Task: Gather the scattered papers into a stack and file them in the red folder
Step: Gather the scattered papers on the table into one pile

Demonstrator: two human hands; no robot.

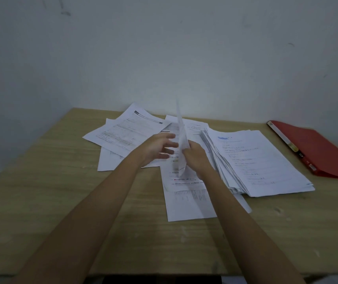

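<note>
A single sheet (181, 140) stands almost upright and edge-on above the middle of the table, its lower part gripped in the right hand (196, 158), whose fingers curl round it. The left hand (157, 149) is just beside the sheet on its left, fingers spread and relaxed, holding nothing; it is somewhat blurred, and whether it touches the sheet cannot be told.

Under and behind the hands, loose papers (127, 132) lie overlapping and askew toward the back edge of the table. One printed page (188, 201) reaches from beneath the hands toward the front edge. Just to the right of the right hand sits a thick stack (260, 160) of papers, roughly squared, its edges fanned a little on the left and front sides.

The red folder (315, 148) lies closed near the back right corner, well apart from the stack, its labelled spine turned toward the papers; what it holds cannot be seen.

The table (61, 201) is light wood with pale scuffs, pushed against a plain grey-white wall (164, 48) that bears a few dark marks.
</note>
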